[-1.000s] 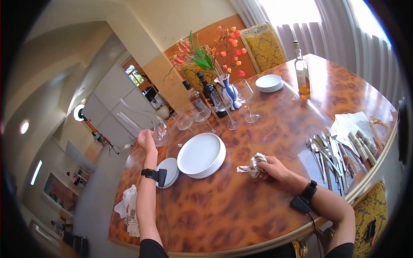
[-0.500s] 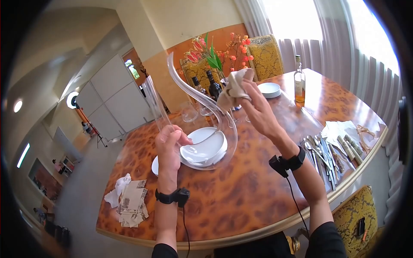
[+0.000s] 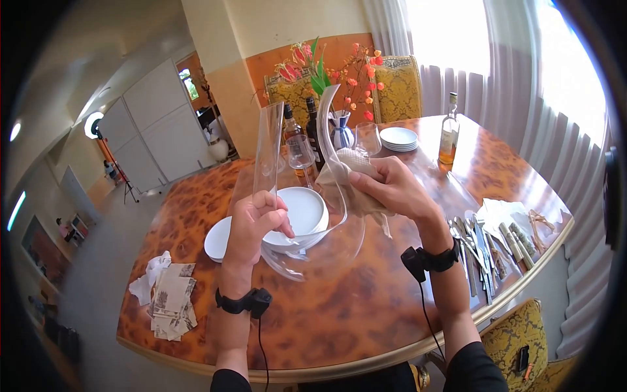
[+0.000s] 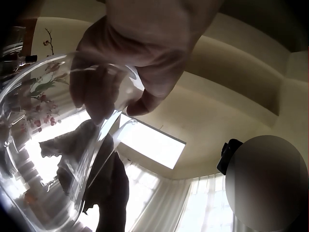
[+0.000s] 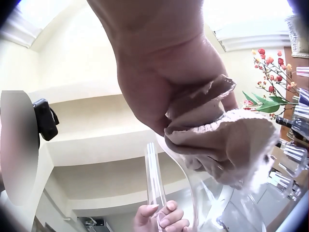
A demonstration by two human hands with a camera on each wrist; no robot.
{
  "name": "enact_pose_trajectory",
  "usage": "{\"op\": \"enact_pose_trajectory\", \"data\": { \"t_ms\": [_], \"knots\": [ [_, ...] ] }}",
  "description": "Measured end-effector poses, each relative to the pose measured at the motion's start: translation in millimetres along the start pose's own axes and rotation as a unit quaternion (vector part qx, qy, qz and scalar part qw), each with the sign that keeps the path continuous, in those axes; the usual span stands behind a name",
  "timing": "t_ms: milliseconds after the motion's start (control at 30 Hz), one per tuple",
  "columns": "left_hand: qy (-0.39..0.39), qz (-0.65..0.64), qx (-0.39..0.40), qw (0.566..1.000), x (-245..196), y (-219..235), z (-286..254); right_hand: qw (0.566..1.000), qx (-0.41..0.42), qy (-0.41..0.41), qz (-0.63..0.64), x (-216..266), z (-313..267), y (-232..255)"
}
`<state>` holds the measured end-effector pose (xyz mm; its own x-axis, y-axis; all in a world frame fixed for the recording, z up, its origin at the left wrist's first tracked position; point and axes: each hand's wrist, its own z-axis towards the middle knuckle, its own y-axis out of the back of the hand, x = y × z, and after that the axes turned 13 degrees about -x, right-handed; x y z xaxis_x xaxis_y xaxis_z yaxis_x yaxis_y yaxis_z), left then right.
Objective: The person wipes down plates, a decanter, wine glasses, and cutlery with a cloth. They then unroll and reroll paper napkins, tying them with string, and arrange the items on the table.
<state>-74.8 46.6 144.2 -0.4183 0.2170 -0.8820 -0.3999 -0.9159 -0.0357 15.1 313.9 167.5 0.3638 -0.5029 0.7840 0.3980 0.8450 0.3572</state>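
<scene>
A clear glass decanter (image 3: 341,230) with a tall straight spout on one side and a curved neck on the other is held up over the table. My left hand (image 3: 251,225) grips it near the base of the straight spout, fingers curled round the glass. My right hand (image 3: 398,186) holds a crumpled beige cloth (image 3: 346,181) against the decanter's curved side. In the right wrist view the cloth (image 5: 227,145) bunches below the fingers, with the straight spout (image 5: 154,174) beside it. Stacked white plates (image 3: 304,209) show through and behind the glass.
Wine glasses (image 3: 300,153), dark bottles (image 3: 311,127) and a flower vase (image 3: 341,134) stand behind the decanter. At right are cutlery (image 3: 480,251), small plates (image 3: 398,139) and an amber bottle (image 3: 449,137). Printed paper pieces (image 3: 173,297) lie at the left.
The left hand has lifted the decanter from the table's far left and brought it in front. The right hand has carried the cloth up from the table and down onto the glass.
</scene>
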Motion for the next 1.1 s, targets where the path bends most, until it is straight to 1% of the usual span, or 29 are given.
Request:
{"op": "enact_pose_trajectory", "data": {
  "t_ms": [33,133,167,200,267,300,333,367,400,433,467,533,600,667,700,767,800,833,867,900,933,967,1000,1033,1067,1100],
  "knots": [
    [0.015,-0.012,0.004,1.0,0.3,-1.3,-0.2,1.0,0.009,-0.006,-0.005,-2.4,-0.3,0.1],
    [0.036,-0.022,0.006,0.999,0.4,0.6,0.8,0.999,-0.045,0.023,0.021,-9.3,0.3,-1.4],
    [0.037,-0.006,0.017,0.999,0.9,1.1,0.9,0.991,-0.084,0.063,-0.079,-12.2,0.3,3.3],
    [0.036,0.009,0.029,0.999,3.2,2.1,1.9,0.991,-0.077,0.062,-0.086,-15.9,1.2,6.7],
    [0.037,0.015,0.031,0.999,10.0,6.4,4.7,0.956,-0.201,0.163,-0.137,-19.8,3.0,12.1],
    [0.048,0.028,0.037,0.998,11.2,6.9,5.2,0.961,-0.187,0.121,-0.165,-17.2,2.1,19.6],
    [0.059,0.043,0.042,0.996,12.3,6.7,5.4,0.962,-0.18,0.12,-0.169,-16.3,3.5,21.3],
    [0.061,0.033,0.042,0.997,14.1,4.3,5.7,0.972,-0.205,0.055,-0.099,-16.0,5.1,22.3],
    [0.064,0.028,0.038,0.997,16.3,0.4,5.3,0.973,-0.228,-0.009,-0.029,-16.5,6.4,22.7],
    [0.092,-0.005,0.023,0.995,18.5,-4.1,5.2,0.975,-0.22,-0.01,0.031,-19.4,8.0,20.1],
    [0.119,-0.039,0.009,0.992,21.1,-7.2,5.1,0.976,-0.215,-0.008,0.025,-19.6,7.3,17.9],
    [0.122,-0.053,0.008,0.991,33.7,-7.9,7.0,0.983,-0.108,-0.007,0.148,-15.8,1.5,6.4],
    [0.171,-0.074,0.02,0.982,40.2,-10.3,8.3,0.976,-0.016,0.039,0.216,-10.8,-4.6,-13.1],
    [0.177,-0.101,0.008,0.979,42.4,-14.4,6.8,0.982,0.043,0.149,0.11,5.7,-2.8,-20.2],
    [0.184,-0.123,-0.004,0.975,42.7,-16.0,6.2,0.982,0.043,0.148,0.108,-0.7,0.8,-23.6],
    [0.172,-0.135,0.004,0.976,43.9,-15.8,6.1,0.985,-0.086,0.138,0.058,-17.5,8.2,-31.6],
    [0.158,-0.146,0.01,0.976,43.5,-15.5,6.0,0.985,-0.085,0.138,0.056,-21.5,7.3,-34.6],
    [0.152,-0.149,0.015,0.977,41.3,-16.6,5.2,0.987,-0.077,0.046,0.134,-20.8,5.7,-39.0],
    [0.15,-0.149,0.015,0.977,39.5,-17.3,4.2,0.974,-0.067,-0.045,0.21,-20.5,6.0,-44.1],
    [0.143,-0.123,0.022,0.982,37.9,-17.5,2.9,0.973,-0.128,0.005,0.193,-26.7,9.0,-50.9],
    [0.136,-0.097,0.03,0.985,36.2,-17.0,2.1,0.973,-0.128,0.006,0.194,-24.7,9.3,-51.4],
    [0.136,-0.096,0.03,0.986,34.8,-15.8,2.1,0.982,-0.122,0.016,0.146,-21.6,8.7,-51.1],
    [0.122,-0.086,0.053,0.987,33.8,-14.6,2.1,0.988,-0.115,0.026,0.098,-19.4,7.8,-50.4],
    [0.109,-0.076,0.075,0.988,33.1,-13.1,2.4,0.988,-0.114,0.027,0.098,-19.1,6.9,-45.8],
    [0.108,-0.077,0.074,0.988,32.1,-10.3,4.0,0.982,-0.012,-0.036,0.187,-20.0,5.7,-37.7],
    [0.102,-0.074,0.109,0.986,31.2,-6.7,6.1,0.953,0.09,-0.098,0.272,-20.8,4.3,-32.7]
  ]
}}
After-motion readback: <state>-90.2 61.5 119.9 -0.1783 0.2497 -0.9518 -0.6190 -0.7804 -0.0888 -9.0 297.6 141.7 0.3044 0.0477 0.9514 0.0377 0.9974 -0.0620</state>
